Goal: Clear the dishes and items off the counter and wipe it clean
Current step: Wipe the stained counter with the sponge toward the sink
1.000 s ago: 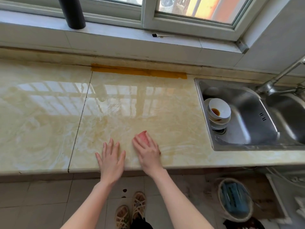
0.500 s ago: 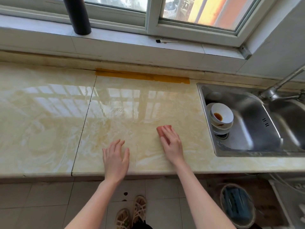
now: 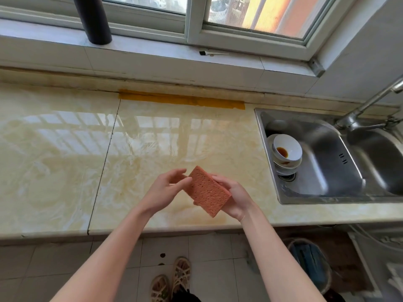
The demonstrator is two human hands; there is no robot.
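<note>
A pinkish-orange sponge (image 3: 207,191) is lifted above the glossy beige marble counter (image 3: 65,162), near its front edge. My right hand (image 3: 236,198) holds the sponge from below and the right, fingers curled round its edge. My left hand (image 3: 165,191) is at the sponge's left end, thumb and fingertips touching its upper corner. A stack of white bowls and plates (image 3: 286,154) with brown sauce residue sits in the left basin of the steel sink (image 3: 327,192), to the right of my hands.
A faucet (image 3: 366,110) rises behind the sink. A dark cylinder (image 3: 92,18) and a small brush (image 3: 212,53) stand on the windowsill. An orange tape strip (image 3: 181,101) runs along the counter's back. Below, a bucket (image 3: 309,264) sits on the tiled floor.
The sponge was pressed flat on the counter under my right hand and slid right; now it is lifted, held in my right hand, and my left hand has left the counter and touches it.
</note>
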